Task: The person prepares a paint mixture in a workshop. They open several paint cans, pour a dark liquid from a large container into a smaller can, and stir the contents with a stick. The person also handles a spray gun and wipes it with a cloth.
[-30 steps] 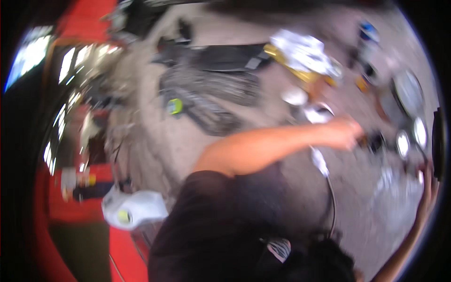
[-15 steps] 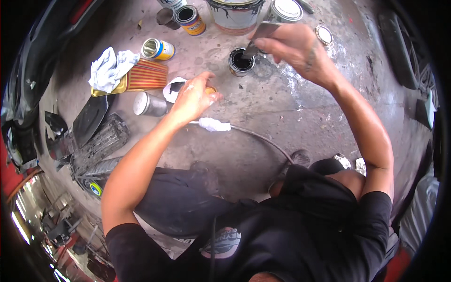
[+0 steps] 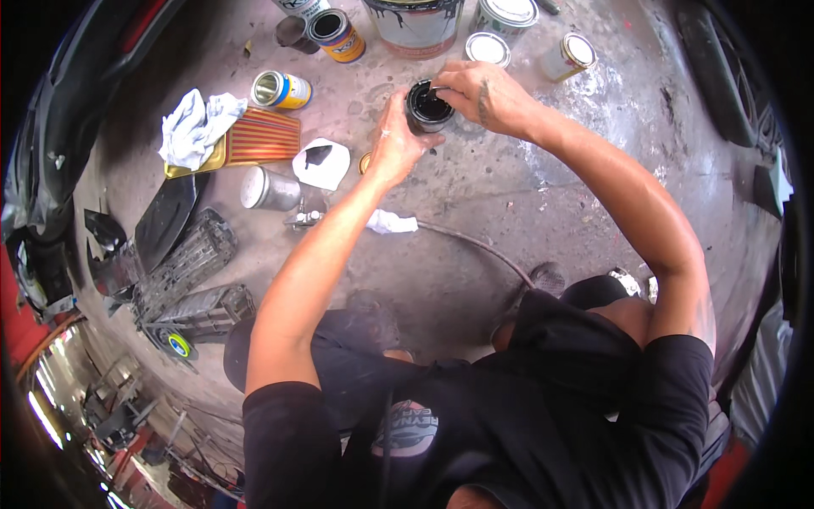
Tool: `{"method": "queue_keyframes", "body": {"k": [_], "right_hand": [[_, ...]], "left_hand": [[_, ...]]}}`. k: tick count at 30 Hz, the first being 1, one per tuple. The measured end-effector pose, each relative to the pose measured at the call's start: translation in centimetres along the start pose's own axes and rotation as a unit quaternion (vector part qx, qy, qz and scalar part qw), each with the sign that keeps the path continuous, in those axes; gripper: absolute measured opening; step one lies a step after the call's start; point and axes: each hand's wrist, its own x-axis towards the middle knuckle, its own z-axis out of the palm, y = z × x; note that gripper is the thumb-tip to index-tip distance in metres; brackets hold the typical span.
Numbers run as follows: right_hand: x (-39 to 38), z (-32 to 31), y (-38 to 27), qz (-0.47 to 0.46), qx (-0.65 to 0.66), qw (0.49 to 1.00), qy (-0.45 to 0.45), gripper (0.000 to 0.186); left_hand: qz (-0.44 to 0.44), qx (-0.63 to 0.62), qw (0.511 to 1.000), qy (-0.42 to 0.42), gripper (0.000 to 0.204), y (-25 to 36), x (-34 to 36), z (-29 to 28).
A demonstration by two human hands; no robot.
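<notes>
My left hand (image 3: 398, 140) is wrapped round a small open can (image 3: 430, 103) of black paint. My right hand (image 3: 475, 93) pinches a thin stirring tool at the can's mouth, its lower part hidden in the can. To the lower left of the can sit a small gold lid (image 3: 365, 164), a white piece of material (image 3: 333, 170) with a dark patch and a cylindrical metal container (image 3: 263, 191). What looks like a spray gun (image 3: 305, 219) lies below them, by a hose (image 3: 475, 244) wrapped with white cloth (image 3: 392, 222).
A bucket (image 3: 411, 34), several cans (image 3: 339, 42) and lids stand at the back. A crumpled rag (image 3: 195, 127) lies on a striped yellow tin (image 3: 264, 136). Dark plastic parts (image 3: 174, 254) lie left. A tyre (image 3: 712, 76) is at right. My bent legs (image 3: 619, 314) are below.
My left hand has moved from beside the gold lid up onto the black paint can. My right hand has lowered the tool deeper into it. The earliest view was blurred and turned differently.
</notes>
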Motion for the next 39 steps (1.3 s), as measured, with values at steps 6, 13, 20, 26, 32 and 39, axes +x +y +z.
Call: {"method": "queue_keyframes", "body": {"k": [6, 13, 20, 26, 32, 39], "right_hand": [[-0.4, 0.7, -0.1, -0.014, 0.032, 0.999, -0.036, 0.021], [0.7, -0.6, -2.2, 0.036, 0.065, 0.997, -0.030, 0.021], [-0.2, -0.1, -0.8, 0.102, 0.079, 0.991, -0.047, 0.026], [-1.1, -1.7, -1.2, 0.144, 0.074, 0.987, -0.019, 0.031], [-5.5, -2.9, -3.6, 0.232, 0.016, 0.959, -0.164, 0.028], [-1.5, 12.1, -13.7, -0.065, 0.073, 0.941, -0.325, 0.065]], "left_hand": [[0.005, 0.051, 0.998, -0.026, 0.091, 1.5, -0.6, -1.5], [-0.006, 0.247, 0.951, -0.186, 0.044, 5.3, -5.1, -11.6], [-0.136, 0.427, 0.894, 0.029, 0.054, 3.2, -9.5, -24.3], [-0.183, 0.340, 0.922, -0.006, 0.087, -3.4, -9.5, -26.9], [-0.212, 0.320, 0.923, -0.033, 0.091, -1.3, -9.2, -26.8], [-0.176, 0.334, 0.923, -0.074, 0.091, -0.4, -12.4, -28.3]]}}
